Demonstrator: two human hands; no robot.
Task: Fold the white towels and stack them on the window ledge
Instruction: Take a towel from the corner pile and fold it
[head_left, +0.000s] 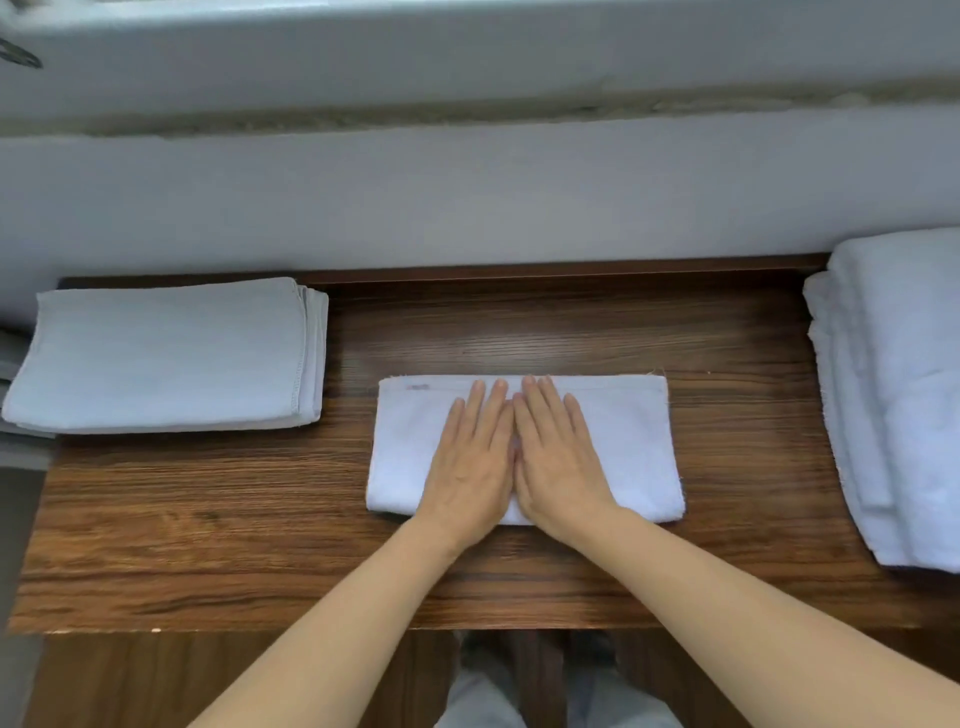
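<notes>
Left hand (470, 457) and right hand (558, 454), flat and side by side on the folded towel (623, 447) (fingers straight, gripping nothing), likely pressing the crease smooth before stacking.

we see a white towel (613, 441) folded into a wide, flat rectangle, lying in the middle of the wooden tabletop (208, 519) with its long edges parallel to the wall. a small faint mark sits near its far left corner, and loose threads fray along its right edge. to the left we find a stack of folded towels (161, 358), thin and neatly squared, edges aligned at the right. at the far right lies a thicker pile of towels (893, 395), layered, running off the frame.
</notes>
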